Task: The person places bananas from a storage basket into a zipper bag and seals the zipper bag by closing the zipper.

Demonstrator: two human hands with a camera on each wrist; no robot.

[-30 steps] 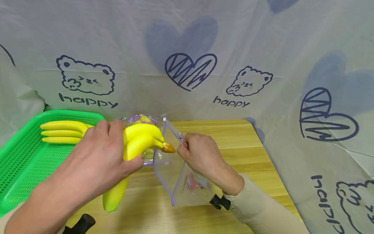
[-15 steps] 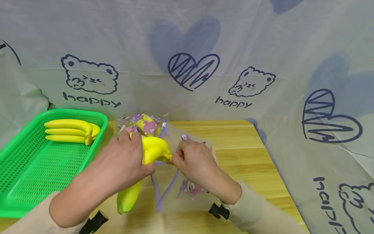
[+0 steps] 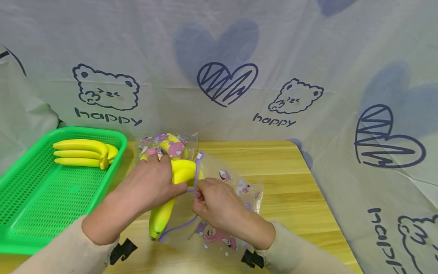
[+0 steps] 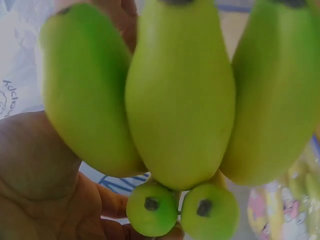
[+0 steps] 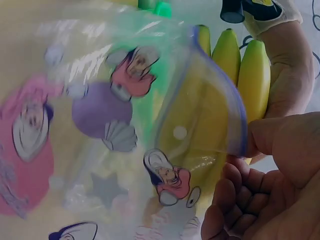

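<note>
My left hand [image 3: 147,184] grips a bunch of yellow bananas [image 3: 161,219] from above, its greenish tips toward me. Those tips fill the left wrist view, with the bunch [image 4: 180,100] beside the palm. My right hand [image 3: 220,203] pinches the purple zip edge of a clear plastic zip bag [image 3: 219,238] printed with pink cartoon figures. The stem end of the bunch lies within the bag's mouth, behind the clear film. In the right wrist view, the bag [image 5: 102,117] spreads left of the pinching fingers, and part of the bunch shows through it.
A green perforated basket [image 3: 118,167] stands at the left with another banana bunch [image 3: 80,145] in its far end. Behind my left hand lies a printed bag [image 3: 176,147] with yellow fruit inside. Printed cloth [image 3: 164,102] hangs beyond the wooden table [image 3: 284,171].
My left hand has carried the banana bunch rightward, away from the basket and into the bag's mouth. My right hand has moved slightly down and left, drawing the bag edge over the stem end.
</note>
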